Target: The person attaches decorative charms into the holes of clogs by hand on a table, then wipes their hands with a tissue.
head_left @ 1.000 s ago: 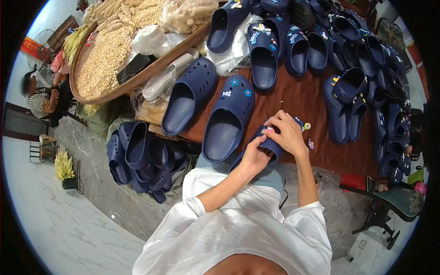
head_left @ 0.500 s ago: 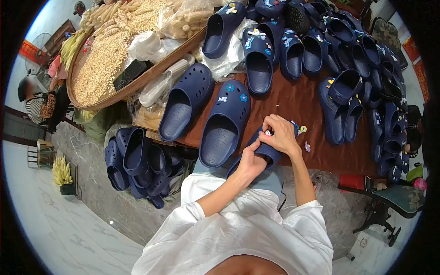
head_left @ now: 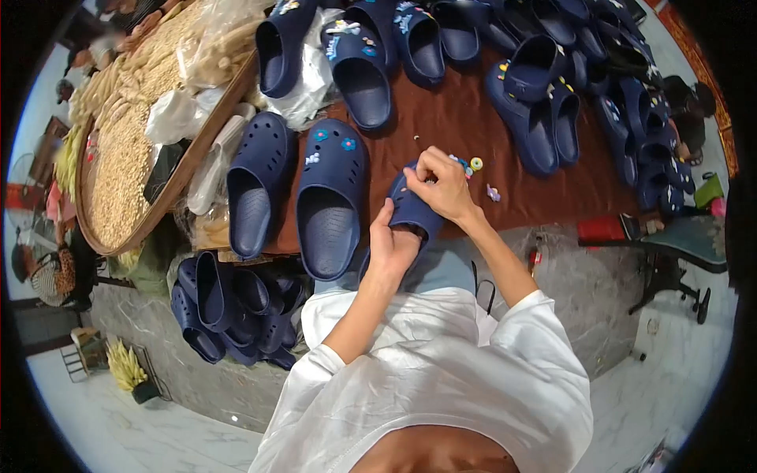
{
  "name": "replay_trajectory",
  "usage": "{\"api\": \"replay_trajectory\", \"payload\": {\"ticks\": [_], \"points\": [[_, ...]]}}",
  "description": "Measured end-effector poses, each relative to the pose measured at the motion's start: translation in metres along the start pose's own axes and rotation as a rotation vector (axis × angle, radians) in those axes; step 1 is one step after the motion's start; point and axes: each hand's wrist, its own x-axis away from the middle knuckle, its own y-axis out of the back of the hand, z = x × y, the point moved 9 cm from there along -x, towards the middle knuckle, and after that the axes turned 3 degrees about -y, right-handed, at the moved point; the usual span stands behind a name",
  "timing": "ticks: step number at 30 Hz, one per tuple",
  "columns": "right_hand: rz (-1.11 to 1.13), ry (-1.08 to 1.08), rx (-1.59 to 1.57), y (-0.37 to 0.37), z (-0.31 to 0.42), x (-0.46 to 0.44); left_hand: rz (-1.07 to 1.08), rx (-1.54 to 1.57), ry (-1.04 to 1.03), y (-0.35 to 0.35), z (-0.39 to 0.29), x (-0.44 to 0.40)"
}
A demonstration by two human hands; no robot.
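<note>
A navy clog (head_left: 410,209) rests at my lap by the table's edge, toe pointing away from me. My left hand (head_left: 394,244) grips it, fingers inside the foot opening and thumb on the outside of the upper. Over the toe, my right hand (head_left: 441,185) is closed in a pinch; whatever its fingertips hold is hidden. Just beyond that hand lie small shoe charms, one with a yellow ring (head_left: 475,164) and a purple one (head_left: 493,192). To the left stands a navy clog with flower charms (head_left: 331,225), beside a plain navy clog (head_left: 252,209).
Many charm-decorated clogs (head_left: 363,91) cover the back and right of the brown tablecloth (head_left: 449,102). A round basket (head_left: 154,217) of pale kernels stands at left. More clogs (head_left: 221,296) are piled low on the left. A chair (head_left: 686,244) is at right; people sit at far left.
The view has turned, shifting the table things leftward. The white-and-pink charm seen at my right fingertips earlier is no longer visible. My left hand still grips the clog.
</note>
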Motion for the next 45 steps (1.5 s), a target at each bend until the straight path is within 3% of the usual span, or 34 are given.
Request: {"api": "replay_trajectory", "payload": {"ticks": [3,7,10,14,16,18,20,22,27,30,34,36,38,40,42,45], "points": [[-0.311,0.003,-0.039,0.037,-0.012,0.009,-0.019,-0.025,-0.005,0.005,-0.002,-0.001],[-0.514,-0.311,-0.089,0.071,-0.097,0.033,0.032,-0.058,-0.01,-0.003,-0.003,0.006],[-0.61,-0.197,0.179,0.088,-0.088,0.046,0.012,-0.089,-0.04,-0.005,-0.004,0.011],[-0.621,-0.136,0.307,0.09,-0.063,0.071,-0.055,-0.004,-0.02,0.0,-0.003,0.012],[-0.509,-0.193,0.026,0.073,-0.045,0.081,-0.053,0.067,-0.01,0.001,-0.003,0.011],[-0.403,-0.159,0.009,0.053,-0.016,0.094,-0.049,0.135,-0.009,0.0,-0.004,0.01],[-0.299,-0.269,-0.162,0.024,-0.005,0.112,-0.042,0.257,0.037,-0.001,-0.003,0.011],[-0.204,-0.213,-0.074,-0.001,0.002,0.13,-0.031,0.33,0.1,0.004,0.002,0.009],[-0.144,-0.263,-0.245,-0.038,-0.016,0.165,0.135,0.225,0.12,-0.04,0.0,0.048],[-0.135,-0.153,-0.157,-0.038,-0.009,0.162,0.26,0.158,0.118,-0.079,-0.019,0.083],[-0.041,-0.042,-0.142,-0.043,0.023,0.121,0.475,0.063,0.07,-0.112,-0.068,0.115],[-0.003,-0.051,-0.136,-0.048,0.038,0.101,0.416,0.023,-0.084,-0.117,-0.11,0.124],[-0.024,-0.009,-0.144,-0.052,0.047,0.087,0.608,0.049,-0.182,-0.123,-0.156,0.129],[-0.021,-0.003,-0.128,-0.057,0.046,0.081,0.488,0.044,-0.366,-0.112,-0.209,0.121],[0.02,-0.017,-0.145,-0.065,0.048,0.075,0.506,0.019,-0.48,-0.111,-0.253,0.117],[0.02,0.002,-0.125,-0.067,0.051,0.07,0.503,0.025,-0.52,-0.076,-0.331,0.091]]}}
